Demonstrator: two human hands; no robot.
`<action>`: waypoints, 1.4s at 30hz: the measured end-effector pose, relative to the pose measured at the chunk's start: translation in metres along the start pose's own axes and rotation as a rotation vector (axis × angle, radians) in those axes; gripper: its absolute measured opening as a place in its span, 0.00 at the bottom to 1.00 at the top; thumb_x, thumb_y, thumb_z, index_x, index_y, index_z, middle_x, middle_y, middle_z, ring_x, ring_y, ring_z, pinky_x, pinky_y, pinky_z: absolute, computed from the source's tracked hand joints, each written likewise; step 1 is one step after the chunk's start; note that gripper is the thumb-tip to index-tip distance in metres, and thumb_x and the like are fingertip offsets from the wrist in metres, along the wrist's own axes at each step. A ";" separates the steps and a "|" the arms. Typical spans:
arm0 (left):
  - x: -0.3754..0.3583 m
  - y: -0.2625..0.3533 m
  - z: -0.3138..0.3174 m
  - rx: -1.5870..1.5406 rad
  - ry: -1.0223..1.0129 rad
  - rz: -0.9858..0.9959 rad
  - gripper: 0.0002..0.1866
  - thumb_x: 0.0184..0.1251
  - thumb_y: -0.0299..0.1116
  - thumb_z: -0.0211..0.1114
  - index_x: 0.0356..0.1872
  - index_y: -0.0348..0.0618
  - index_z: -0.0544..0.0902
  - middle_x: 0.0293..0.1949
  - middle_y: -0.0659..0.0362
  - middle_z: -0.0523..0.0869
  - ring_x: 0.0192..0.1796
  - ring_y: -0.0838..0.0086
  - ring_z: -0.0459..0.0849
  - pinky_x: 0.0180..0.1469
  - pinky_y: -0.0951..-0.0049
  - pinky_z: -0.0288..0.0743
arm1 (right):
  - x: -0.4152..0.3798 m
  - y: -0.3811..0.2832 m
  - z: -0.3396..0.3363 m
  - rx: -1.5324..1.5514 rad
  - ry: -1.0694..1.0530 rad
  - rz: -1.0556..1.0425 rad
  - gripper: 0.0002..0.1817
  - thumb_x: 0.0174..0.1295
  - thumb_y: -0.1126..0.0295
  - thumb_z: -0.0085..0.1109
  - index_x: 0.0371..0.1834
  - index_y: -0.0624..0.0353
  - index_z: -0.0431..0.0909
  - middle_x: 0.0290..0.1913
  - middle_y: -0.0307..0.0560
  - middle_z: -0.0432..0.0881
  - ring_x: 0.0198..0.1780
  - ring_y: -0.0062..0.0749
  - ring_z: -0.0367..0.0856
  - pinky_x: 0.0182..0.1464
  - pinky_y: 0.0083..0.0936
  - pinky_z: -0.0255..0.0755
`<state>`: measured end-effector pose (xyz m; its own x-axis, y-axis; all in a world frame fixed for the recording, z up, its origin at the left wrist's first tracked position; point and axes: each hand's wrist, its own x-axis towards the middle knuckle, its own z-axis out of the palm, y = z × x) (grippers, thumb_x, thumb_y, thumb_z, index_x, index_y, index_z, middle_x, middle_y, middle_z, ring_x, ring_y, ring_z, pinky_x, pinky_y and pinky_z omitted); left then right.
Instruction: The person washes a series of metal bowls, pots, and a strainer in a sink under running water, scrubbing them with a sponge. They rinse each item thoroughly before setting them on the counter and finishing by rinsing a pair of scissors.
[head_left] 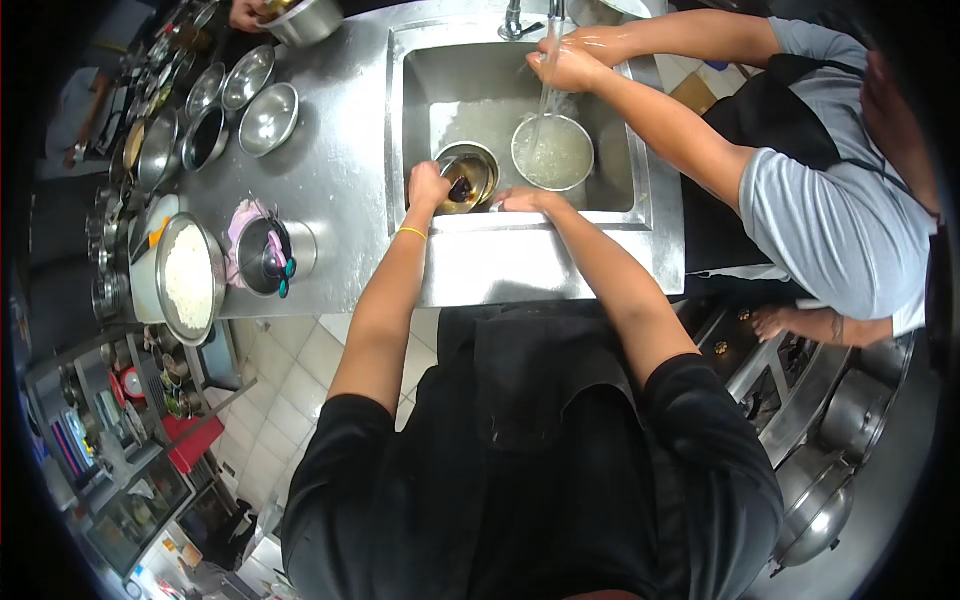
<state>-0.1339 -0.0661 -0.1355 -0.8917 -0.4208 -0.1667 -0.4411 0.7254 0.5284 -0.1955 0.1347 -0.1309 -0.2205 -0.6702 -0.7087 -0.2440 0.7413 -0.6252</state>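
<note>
A round metal bowl with brownish liquid and a dark piece in it sits at the near left of the sink. My left hand, with a yellow band at the wrist, is closed on the bowl's left side. Just right of the bowl, my right hand is low by the sink's near edge, its fingers bent around something pale that I cannot make out. Behind it, a round pot of cloudy water stands under the running tap.
A co-worker's wet hands are together at the running water. Several metal bowls stand on the counter's left, with a large bowl of white grains and a container with a pink cloth and scissors-like handles. Another person's hand holds a pot.
</note>
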 end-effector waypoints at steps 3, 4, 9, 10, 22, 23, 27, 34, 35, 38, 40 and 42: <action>0.000 0.002 -0.003 -0.008 -0.039 -0.026 0.06 0.41 0.22 0.54 0.21 0.34 0.79 0.29 0.41 0.80 0.37 0.48 0.79 0.42 0.56 0.72 | -0.011 -0.005 -0.002 -0.005 -0.042 -0.018 0.24 0.52 0.52 0.45 0.51 0.47 0.75 0.52 0.47 0.75 0.54 0.42 0.71 0.56 0.32 0.62; -0.001 0.001 -0.002 -0.003 -0.026 -0.006 0.05 0.41 0.23 0.54 0.20 0.34 0.79 0.29 0.41 0.80 0.36 0.48 0.79 0.41 0.56 0.72 | -0.014 -0.007 -0.002 0.012 -0.028 -0.084 0.24 0.54 0.52 0.46 0.51 0.52 0.74 0.53 0.47 0.74 0.55 0.40 0.70 0.57 0.30 0.61; 0.008 0.017 -0.004 -0.077 0.023 0.030 0.04 0.40 0.24 0.55 0.19 0.35 0.76 0.26 0.41 0.79 0.34 0.47 0.78 0.37 0.55 0.71 | -0.009 -0.004 0.001 -0.050 0.117 0.007 0.25 0.54 0.50 0.52 0.49 0.56 0.75 0.49 0.52 0.77 0.52 0.41 0.73 0.55 0.31 0.63; 0.011 0.029 -0.005 -0.132 0.058 0.073 0.04 0.39 0.24 0.55 0.18 0.34 0.74 0.25 0.40 0.78 0.32 0.46 0.77 0.36 0.55 0.70 | -0.014 -0.002 -0.002 -0.041 0.114 0.008 0.25 0.54 0.50 0.52 0.49 0.56 0.75 0.49 0.52 0.77 0.52 0.41 0.73 0.55 0.31 0.63; 0.085 0.156 0.084 0.009 -0.313 0.609 0.07 0.41 0.22 0.54 0.25 0.34 0.78 0.32 0.41 0.79 0.40 0.48 0.77 0.41 0.55 0.70 | -0.068 0.075 -0.062 0.304 1.263 -0.208 0.25 0.41 0.71 0.67 0.45 0.59 0.71 0.49 0.52 0.73 0.52 0.43 0.71 0.52 0.33 0.65; 0.081 0.162 0.082 0.061 -0.428 0.513 0.08 0.42 0.22 0.55 0.26 0.34 0.79 0.33 0.40 0.79 0.40 0.49 0.78 0.41 0.56 0.71 | -0.060 0.069 -0.074 0.211 1.298 -0.313 0.26 0.40 0.74 0.66 0.47 0.59 0.70 0.51 0.52 0.72 0.54 0.45 0.70 0.53 0.34 0.65; 0.088 0.136 0.065 -0.341 -0.333 0.516 0.05 0.41 0.20 0.54 0.21 0.32 0.77 0.23 0.42 0.79 0.26 0.54 0.77 0.32 0.61 0.70 | -0.011 0.073 -0.105 0.152 1.008 -0.538 0.26 0.42 0.81 0.60 0.49 0.57 0.73 0.49 0.53 0.75 0.51 0.46 0.73 0.52 0.32 0.66; 0.108 0.093 0.036 -0.383 -0.080 0.236 0.05 0.38 0.17 0.53 0.20 0.30 0.76 0.28 0.40 0.77 0.18 0.67 0.74 0.25 0.67 0.67 | 0.061 0.094 -0.049 1.058 0.747 -0.097 0.19 0.50 0.70 0.63 0.46 0.59 0.76 0.38 0.53 0.81 0.40 0.39 0.79 0.45 0.26 0.70; 0.105 0.091 0.037 -0.455 -0.036 0.194 0.05 0.38 0.17 0.53 0.19 0.29 0.75 0.27 0.39 0.75 0.17 0.68 0.73 0.24 0.67 0.66 | 0.067 0.094 -0.047 1.056 0.737 -0.089 0.19 0.50 0.70 0.63 0.46 0.59 0.76 0.38 0.53 0.81 0.40 0.39 0.79 0.45 0.26 0.70; 0.111 0.090 0.027 -0.348 -0.127 0.213 0.05 0.38 0.18 0.52 0.19 0.30 0.76 0.26 0.41 0.78 0.17 0.66 0.73 0.25 0.65 0.67 | 0.052 0.052 -0.075 0.439 0.930 0.164 0.18 0.53 0.76 0.57 0.49 0.55 0.74 0.39 0.54 0.80 0.43 0.43 0.78 0.44 0.28 0.70; 0.119 0.082 0.031 -0.138 -0.268 0.233 0.09 0.39 0.19 0.50 0.22 0.33 0.79 0.25 0.43 0.80 0.19 0.59 0.74 0.28 0.63 0.69 | 0.064 0.039 -0.090 0.231 0.986 -0.150 0.17 0.53 0.75 0.56 0.48 0.55 0.74 0.40 0.54 0.80 0.43 0.43 0.78 0.43 0.29 0.70; 0.125 0.071 0.038 -0.320 -0.269 0.263 0.09 0.38 0.19 0.50 0.22 0.33 0.79 0.24 0.43 0.79 0.20 0.59 0.75 0.28 0.63 0.69 | 0.085 0.037 -0.101 0.014 1.037 -0.463 0.17 0.53 0.75 0.56 0.48 0.56 0.74 0.41 0.55 0.79 0.44 0.44 0.78 0.43 0.30 0.70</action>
<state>-0.2810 -0.0465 -0.1500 -0.9818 -0.0600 -0.1802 -0.1821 0.5666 0.8036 -0.3187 0.1014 -0.1808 -0.7889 -0.5810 0.2000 -0.4961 0.4103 -0.7652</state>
